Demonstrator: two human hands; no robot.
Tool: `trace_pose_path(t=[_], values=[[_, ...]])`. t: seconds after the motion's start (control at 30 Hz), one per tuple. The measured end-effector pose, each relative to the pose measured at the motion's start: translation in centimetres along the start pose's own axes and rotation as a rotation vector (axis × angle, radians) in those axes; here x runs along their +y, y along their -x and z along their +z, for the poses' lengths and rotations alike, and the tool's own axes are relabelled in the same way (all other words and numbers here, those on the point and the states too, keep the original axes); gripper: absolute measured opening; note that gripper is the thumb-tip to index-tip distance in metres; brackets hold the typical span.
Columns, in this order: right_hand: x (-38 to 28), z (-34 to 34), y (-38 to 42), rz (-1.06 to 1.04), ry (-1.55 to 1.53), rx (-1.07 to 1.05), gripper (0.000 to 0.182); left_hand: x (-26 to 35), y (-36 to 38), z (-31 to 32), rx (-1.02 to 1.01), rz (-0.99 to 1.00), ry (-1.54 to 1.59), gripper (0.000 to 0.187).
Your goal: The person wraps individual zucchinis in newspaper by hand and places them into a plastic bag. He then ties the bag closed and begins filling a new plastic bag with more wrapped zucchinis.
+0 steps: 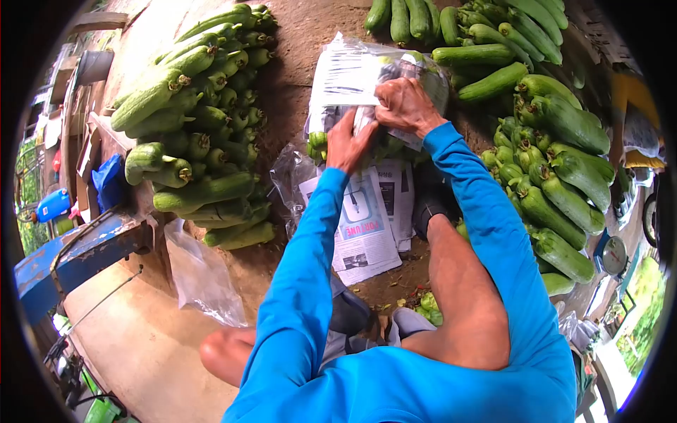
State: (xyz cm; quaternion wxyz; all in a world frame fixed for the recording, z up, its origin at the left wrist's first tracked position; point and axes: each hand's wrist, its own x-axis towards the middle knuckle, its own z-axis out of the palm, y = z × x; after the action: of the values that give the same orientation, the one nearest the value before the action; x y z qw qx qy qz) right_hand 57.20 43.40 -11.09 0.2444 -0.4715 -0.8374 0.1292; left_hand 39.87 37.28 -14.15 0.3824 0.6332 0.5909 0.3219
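My left hand [349, 144] and my right hand [407, 106] both grip a clear plastic bag [367, 84] lined with newspaper and filled with green gourds [319, 142]. The bag lies on the dirt floor ahead of my knees. My left hand pinches the near edge of the bag. Over the bag's top my right hand is closed on the plastic. Both arms wear blue sleeves.
A stacked pile of green gourds [197, 120] lies at the left, another pile [550, 155] at the right and top. Newspaper sheets [367, 225] and an empty plastic bag [204, 275] lie on the floor. A weighing scale [612, 254] stands far right.
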Motion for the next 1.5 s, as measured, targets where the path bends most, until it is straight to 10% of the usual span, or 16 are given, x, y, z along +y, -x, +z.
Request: trace_pose_path(t=[0.17, 0.3, 0.5, 0.67, 0.83, 0.97, 1.17, 1.3, 1.37, 1.5], values=[[1.8, -2.3, -0.5, 0.075, -0.307, -0.268, 0.02, 1.7, -2.0, -1.1, -0.125, -0.011, -0.096, 0.049], [4.8, -3.4, -3.1, 0.027, 0.039, 0.255, 0.017, 2.6, 1.4, -1.1, -0.155, -0.174, -0.094, 0.057], [11.0, 3.9, -4.2, 0.472, -0.077, -0.006, 0.077, 2.1, 2.4, 0.6, -0.034, -0.184, -0.078, 0.054], [9.7, 2.8, -4.1, 0.592, -0.123, 0.041, 0.074, 2.8, 0.4, 1.2, -0.04, -0.101, -0.095, 0.046], [9.5, 2.8, -4.7, 0.536, -0.239, -0.093, 0.069, 1.1, 0.6, 1.1, -0.037, -0.146, -0.087, 0.059], [16.8, 4.4, -3.7, -0.026, 0.57, -0.356, 0.053, 2.4, 2.3, 0.6, -0.016, -0.246, -0.15, 0.06], [7.7, 1.4, -4.6, 0.706, 0.276, -0.395, 0.102, 0.9, 15.3, -3.3, -0.024, 0.052, -0.153, 0.043], [4.4, 2.3, -3.9, 0.538, 0.564, -0.361, 0.083, -2.6, 23.0, -8.6, -0.199, -0.394, -0.038, 0.039], [0.6, 1.5, -3.8, 0.035, 0.632, -0.202, 0.059, -7.1, 25.8, -7.2, -0.001, -0.551, -0.012, 0.041], [-11.9, 3.1, -4.7, -0.145, 0.092, -0.22, 0.046, -8.1, 24.5, -10.7, 0.051, -0.602, 0.136, 0.042]])
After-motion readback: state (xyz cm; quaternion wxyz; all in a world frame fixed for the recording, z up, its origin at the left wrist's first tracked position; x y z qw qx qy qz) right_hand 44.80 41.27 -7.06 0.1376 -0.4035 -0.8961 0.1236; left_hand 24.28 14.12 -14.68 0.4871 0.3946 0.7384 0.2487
